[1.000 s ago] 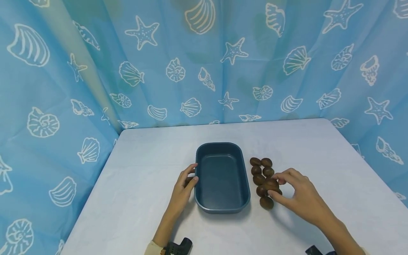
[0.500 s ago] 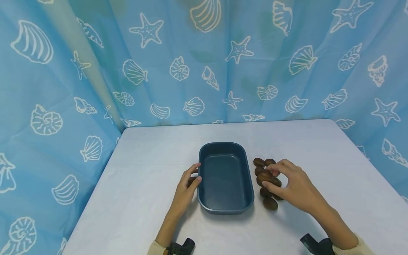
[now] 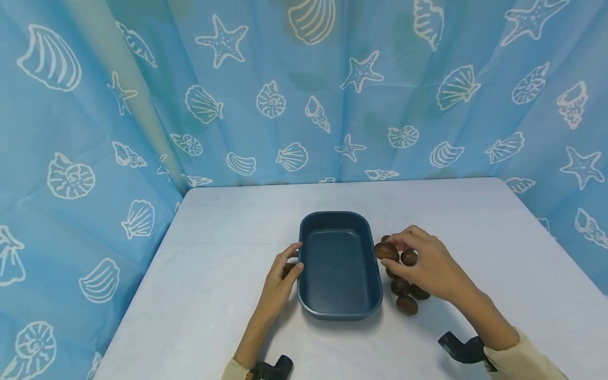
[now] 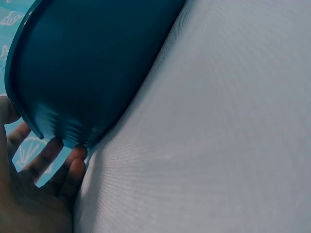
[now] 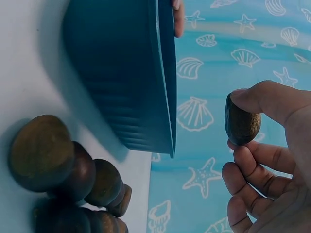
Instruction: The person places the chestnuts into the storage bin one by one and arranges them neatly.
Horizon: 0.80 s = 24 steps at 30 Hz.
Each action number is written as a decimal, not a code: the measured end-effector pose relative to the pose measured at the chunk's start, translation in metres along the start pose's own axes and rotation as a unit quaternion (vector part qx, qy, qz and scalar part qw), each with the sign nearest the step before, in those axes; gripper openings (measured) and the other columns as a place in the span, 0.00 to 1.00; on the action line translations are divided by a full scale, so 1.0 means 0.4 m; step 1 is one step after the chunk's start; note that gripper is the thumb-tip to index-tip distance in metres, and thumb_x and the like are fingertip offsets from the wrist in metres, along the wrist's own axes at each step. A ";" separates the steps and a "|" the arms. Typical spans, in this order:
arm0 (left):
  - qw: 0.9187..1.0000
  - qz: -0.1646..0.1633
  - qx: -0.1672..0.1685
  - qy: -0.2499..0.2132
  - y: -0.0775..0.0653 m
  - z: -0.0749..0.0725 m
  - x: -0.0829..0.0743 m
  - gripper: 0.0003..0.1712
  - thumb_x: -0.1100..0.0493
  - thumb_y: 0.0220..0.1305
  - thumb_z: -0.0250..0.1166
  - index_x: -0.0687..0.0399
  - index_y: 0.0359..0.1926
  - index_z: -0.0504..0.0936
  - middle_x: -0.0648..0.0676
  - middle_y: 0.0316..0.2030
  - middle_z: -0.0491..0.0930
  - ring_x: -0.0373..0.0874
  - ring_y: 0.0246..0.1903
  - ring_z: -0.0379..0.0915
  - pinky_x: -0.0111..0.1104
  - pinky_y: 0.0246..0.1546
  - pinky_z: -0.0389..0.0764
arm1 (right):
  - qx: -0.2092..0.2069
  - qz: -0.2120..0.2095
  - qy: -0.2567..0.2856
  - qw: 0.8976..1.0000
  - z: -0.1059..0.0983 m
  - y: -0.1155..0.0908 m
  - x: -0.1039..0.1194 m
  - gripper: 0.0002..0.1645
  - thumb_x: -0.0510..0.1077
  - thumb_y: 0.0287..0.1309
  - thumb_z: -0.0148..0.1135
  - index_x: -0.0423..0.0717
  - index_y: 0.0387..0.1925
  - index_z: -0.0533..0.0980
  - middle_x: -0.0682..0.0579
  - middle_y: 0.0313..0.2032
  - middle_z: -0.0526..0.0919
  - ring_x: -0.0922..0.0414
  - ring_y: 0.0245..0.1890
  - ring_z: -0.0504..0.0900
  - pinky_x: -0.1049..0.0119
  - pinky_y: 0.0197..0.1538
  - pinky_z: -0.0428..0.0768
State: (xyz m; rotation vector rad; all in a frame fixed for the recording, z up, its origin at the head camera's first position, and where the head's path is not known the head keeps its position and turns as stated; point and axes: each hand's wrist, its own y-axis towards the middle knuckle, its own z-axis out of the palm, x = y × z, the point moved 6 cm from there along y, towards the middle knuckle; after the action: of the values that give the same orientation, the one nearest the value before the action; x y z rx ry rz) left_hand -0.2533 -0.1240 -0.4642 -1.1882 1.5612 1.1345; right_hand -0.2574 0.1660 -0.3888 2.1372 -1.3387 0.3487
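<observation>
A dark blue rectangular pan (image 3: 339, 277) with rounded corners stands on the table, its inside bare. My left hand (image 3: 277, 285) rests its fingertips and thumb against the pan's left side. In the left wrist view those fingers (image 4: 46, 158) lie fairly straight against the outer wall. Above the pan's right rim, my right hand (image 3: 433, 266) pinches a smooth brown oval stone (image 3: 386, 251) between thumb and fingers. The right wrist view shows this held stone (image 5: 245, 121) raised off the table. Several similar stones (image 3: 407, 305) sit in two rough rows below the right hand, partly hidden by it.
A white cloth covers the table (image 3: 228, 232). Behind and along both sides hangs a blue curtain (image 3: 266, 63) with white shell and starfish prints. The right wrist carries a black camera (image 3: 463, 349), and the left wrist another (image 3: 273, 368).
My right hand has lifted a stone from among the others and carried it up and leftward to the pan's right rim. The left hand stays against the pan. The head view has shifted slightly.
</observation>
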 end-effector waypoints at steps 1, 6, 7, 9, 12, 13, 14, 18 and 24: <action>1.000 0.000 0.000 0.000 0.000 0.000 0.000 0.26 0.58 0.76 0.55 0.51 0.73 0.67 0.64 0.63 0.68 0.49 0.52 0.74 0.42 0.54 0.74 | 0.002 -0.001 0.001 1.000 0.002 0.006 0.000 0.19 0.50 0.55 0.75 0.50 0.47 0.81 0.57 0.38 0.76 0.59 0.36 0.73 0.62 0.36 0.75; 1.000 -0.005 0.000 -0.002 0.001 -0.001 0.001 0.26 0.58 0.76 0.55 0.50 0.73 0.67 0.61 0.62 0.69 0.48 0.52 0.74 0.43 0.55 0.74 | 0.011 -0.008 0.004 1.000 0.014 0.033 0.007 0.19 0.48 0.56 0.75 0.49 0.48 0.81 0.55 0.37 0.76 0.59 0.34 0.74 0.65 0.33 0.76; 1.000 -0.005 0.000 -0.003 0.001 -0.001 0.001 0.26 0.58 0.76 0.55 0.50 0.73 0.67 0.60 0.62 0.69 0.49 0.52 0.74 0.43 0.55 0.74 | 0.013 -0.009 0.003 1.000 0.017 0.038 0.008 0.19 0.48 0.56 0.75 0.48 0.48 0.81 0.55 0.37 0.75 0.59 0.34 0.73 0.65 0.33 0.76; 1.000 -0.008 0.001 -0.004 0.001 0.000 0.002 0.26 0.58 0.76 0.55 0.50 0.73 0.67 0.58 0.62 0.69 0.48 0.53 0.74 0.43 0.55 0.74 | 0.018 -0.011 0.000 1.000 0.021 0.048 0.012 0.19 0.47 0.56 0.74 0.47 0.48 0.81 0.55 0.37 0.75 0.58 0.33 0.73 0.65 0.33 0.75; 1.000 -0.012 0.002 -0.003 0.001 -0.001 0.004 0.27 0.58 0.76 0.55 0.50 0.73 0.67 0.58 0.62 0.69 0.49 0.53 0.74 0.42 0.55 0.74 | 0.027 -0.007 -0.006 1.000 0.030 0.066 0.016 0.20 0.48 0.56 0.74 0.46 0.48 0.81 0.55 0.37 0.74 0.58 0.33 0.72 0.63 0.34 0.74; 1.000 -0.013 0.002 -0.003 0.001 -0.001 0.005 0.27 0.58 0.76 0.55 0.50 0.73 0.67 0.59 0.62 0.69 0.49 0.53 0.74 0.42 0.55 0.74 | 0.030 -0.003 -0.007 1.000 0.033 0.072 0.017 0.20 0.48 0.56 0.74 0.45 0.48 0.81 0.55 0.37 0.74 0.58 0.33 0.72 0.62 0.34 0.74; 1.000 -0.014 0.003 -0.003 0.002 -0.001 0.006 0.27 0.58 0.76 0.55 0.50 0.73 0.67 0.59 0.62 0.69 0.49 0.53 0.74 0.42 0.56 0.74 | 0.033 0.000 -0.008 0.999 0.036 0.078 0.018 0.21 0.49 0.56 0.74 0.45 0.48 0.81 0.55 0.37 0.74 0.58 0.34 0.72 0.62 0.35 0.74; 1.000 -0.011 0.002 0.000 0.005 -0.001 0.007 0.26 0.58 0.76 0.55 0.49 0.72 0.67 0.58 0.62 0.69 0.48 0.53 0.74 0.42 0.55 0.75 | 0.044 0.008 -0.003 0.999 0.044 0.102 0.019 0.22 0.49 0.56 0.74 0.45 0.49 0.81 0.55 0.38 0.74 0.56 0.36 0.73 0.59 0.40 0.78; 1.000 -0.009 0.000 0.002 0.005 -0.001 0.006 0.26 0.59 0.76 0.55 0.48 0.72 0.68 0.58 0.61 0.69 0.48 0.53 0.74 0.41 0.54 0.75 | 0.054 -0.001 0.008 0.999 0.057 0.140 0.023 0.23 0.49 0.56 0.73 0.44 0.51 0.80 0.52 0.40 0.75 0.55 0.40 0.75 0.58 0.42 0.82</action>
State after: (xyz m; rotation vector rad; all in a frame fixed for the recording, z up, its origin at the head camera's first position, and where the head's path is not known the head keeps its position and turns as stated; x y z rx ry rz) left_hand -0.2557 -0.1247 -0.4662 -1.2019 1.5510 1.1207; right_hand -0.3045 0.1278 -0.3832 2.2181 -1.3369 0.4460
